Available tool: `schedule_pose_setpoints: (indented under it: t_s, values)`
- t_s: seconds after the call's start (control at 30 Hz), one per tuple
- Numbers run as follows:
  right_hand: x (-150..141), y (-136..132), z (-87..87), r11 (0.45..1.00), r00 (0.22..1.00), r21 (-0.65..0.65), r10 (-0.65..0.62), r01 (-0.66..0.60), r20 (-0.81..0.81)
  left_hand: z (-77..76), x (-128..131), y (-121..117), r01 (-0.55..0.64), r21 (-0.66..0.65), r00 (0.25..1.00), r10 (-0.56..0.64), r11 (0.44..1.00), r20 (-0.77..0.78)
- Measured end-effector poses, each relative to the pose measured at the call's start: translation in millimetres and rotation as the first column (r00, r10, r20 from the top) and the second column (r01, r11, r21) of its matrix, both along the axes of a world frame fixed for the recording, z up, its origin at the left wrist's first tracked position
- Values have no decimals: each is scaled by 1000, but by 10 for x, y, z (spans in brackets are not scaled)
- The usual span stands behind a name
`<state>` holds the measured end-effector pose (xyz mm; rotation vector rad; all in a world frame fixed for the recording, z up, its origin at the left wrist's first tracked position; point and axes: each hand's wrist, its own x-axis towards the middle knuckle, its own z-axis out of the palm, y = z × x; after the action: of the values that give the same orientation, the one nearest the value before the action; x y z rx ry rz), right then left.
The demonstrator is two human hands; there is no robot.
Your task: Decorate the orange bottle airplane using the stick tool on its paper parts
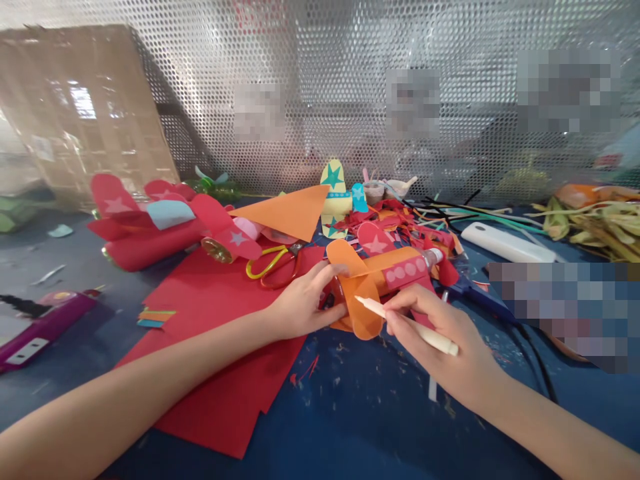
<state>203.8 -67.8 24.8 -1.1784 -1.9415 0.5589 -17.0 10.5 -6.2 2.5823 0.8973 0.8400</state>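
Observation:
An orange paper airplane [367, 308] with pink dots and a pink star lies in front of me. My left hand [307, 300] grips its near left side, thumb and fingers around the end; some fingertips are hidden. My right hand [440, 340] is closed around a white marker [433, 337], whose pale tip points at the orange rounded wing and is at or very close to it. Beside my left hand are yellow-and-red-handled scissors [273, 265]. Red paper sheets [215, 380] lie under my left forearm.
Red paper airplanes [155, 243] stand at left, with a yellow one [339, 203] behind. Paper scraps [400, 223], a white handle-like object [507, 243] and a blue glue gun [483, 300] with its cord lie right. A purple cutter [50, 327] is far left; perforated metal [345, 80] stands behind.

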Motion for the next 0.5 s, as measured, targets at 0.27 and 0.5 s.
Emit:
schedule_pose_setpoints:
  t_s: [0.27,0.5]
  values:
    - [-14,5,-13,1000,1000,14,26,-26,11,-28,-5,8,19,48,1000,-19,999,11]
    - [16,59,-42,999,999,41,-14,12,36,-20,-7,3,20,61,1000,-20,998,2]
